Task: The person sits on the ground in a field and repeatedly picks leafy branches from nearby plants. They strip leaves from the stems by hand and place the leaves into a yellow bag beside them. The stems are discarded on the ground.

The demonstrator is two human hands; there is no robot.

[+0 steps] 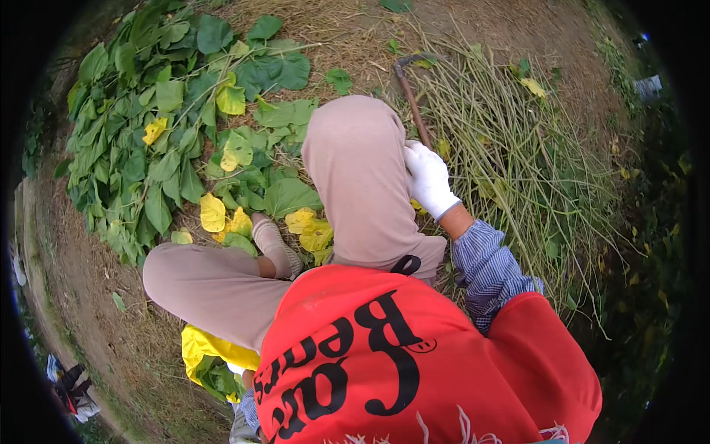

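My right hand (pixel 429 176), in a white glove, rests against the side of my raised right knee (pixel 355 144). Just above it lies a hooked tool, apparently a sickle (pixel 412 102), whose brown handle ends at the glove; whether my fingers hold it is hidden. Low on the left, a small part of my white-gloved left hand (pixel 237 368) shows at the mouth of a yellow bag (pixel 213 345). Green leaves (pixel 217 379) fill that opening. My red shirt covers most of this hand, so its grip cannot be seen.
A broad heap of leafy green stems (pixel 133 150) lies ahead on the left. Stripped thin stalks (pixel 516 144) are piled on the right. Yellow leaves (pixel 316 230) lie around my foot (pixel 274 244). Dry straw covers the bare soil (pixel 344 28). Darker plants border the right side.
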